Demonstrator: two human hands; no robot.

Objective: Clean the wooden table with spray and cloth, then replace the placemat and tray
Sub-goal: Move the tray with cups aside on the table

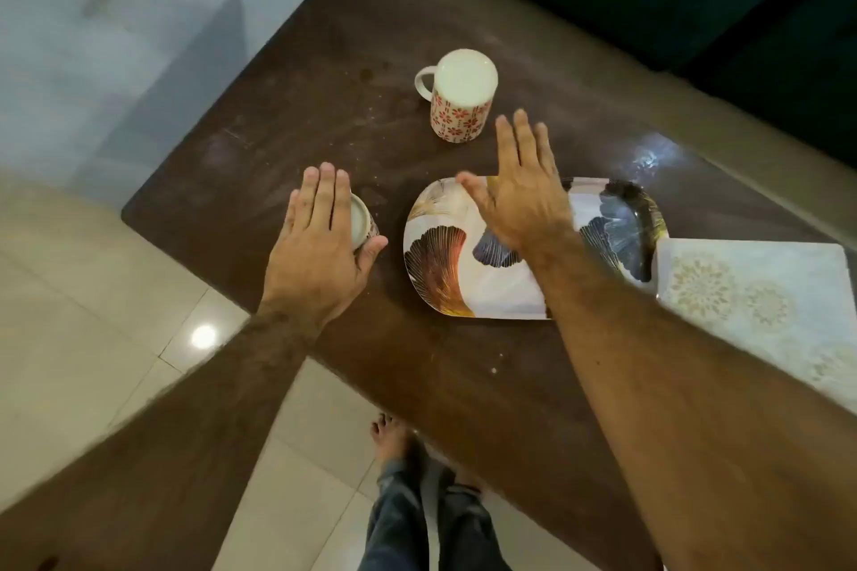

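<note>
Hands reach out over a dusty wooden table (324, 60) as I steer the clearing of it, the surface needing to be bare before any spray or cloth can touch it. My left hand (320, 241) drapes over a small cup (364, 223) near the table's near-left edge, thumb against its side and fingers laid across the top, though I cannot tell if the grasp has closed firmly. My right hand (519, 195) hovers flat and spread, holding nothing, above the patterned tray (440, 264), apparently on its way toward the red-flowered mug (459, 97) standing upside down just beyond. The tray lies mid-table, its right end beside the pale placemat (751, 292), which lies at the table's right side; whether they overlap is unclear. Specks and smears show on the dark wood around the mug. No spray bottle or cloth appears in view, so I judge the job is at its opening step.
</note>
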